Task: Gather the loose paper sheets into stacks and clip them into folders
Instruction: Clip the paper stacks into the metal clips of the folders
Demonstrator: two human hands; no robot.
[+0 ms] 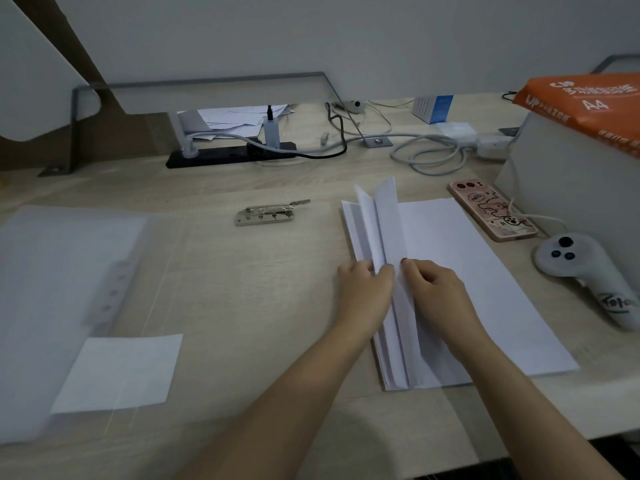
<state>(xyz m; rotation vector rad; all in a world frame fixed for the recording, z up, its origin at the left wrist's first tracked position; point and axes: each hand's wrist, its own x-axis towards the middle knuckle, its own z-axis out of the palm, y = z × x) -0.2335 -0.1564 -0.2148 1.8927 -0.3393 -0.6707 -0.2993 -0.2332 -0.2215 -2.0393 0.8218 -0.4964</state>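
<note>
the fingers [382,271] of your left hand [367,285] are curled and pinch a few raised sheets. your right hand [433,289] pinches the same upright fold from the other side, so both are clamped on paper. your thumbs are hidden.

those sheets stand up along the left edge of the paper stack [467,271]. the stack lies flat on the worktop [259,289], right of centre, with its far corner near a phone [491,211].

the paper looks light and limp, and probably slides easily sheet on sheet. held by one corner, the stack would likely fan out and crease. it should handle better squared up first, then gripped along both long edges, with a firm pinch on the edge meant for the clip.

the folder [52,289], clear and lying open, sits well apart on the left. a small sheet [117,372] lies at its near corner. the metal clip [265,214] lies between folder and stack, toward the back. i can't tell whether it is fixed to a clear leaf of the folder.
</note>
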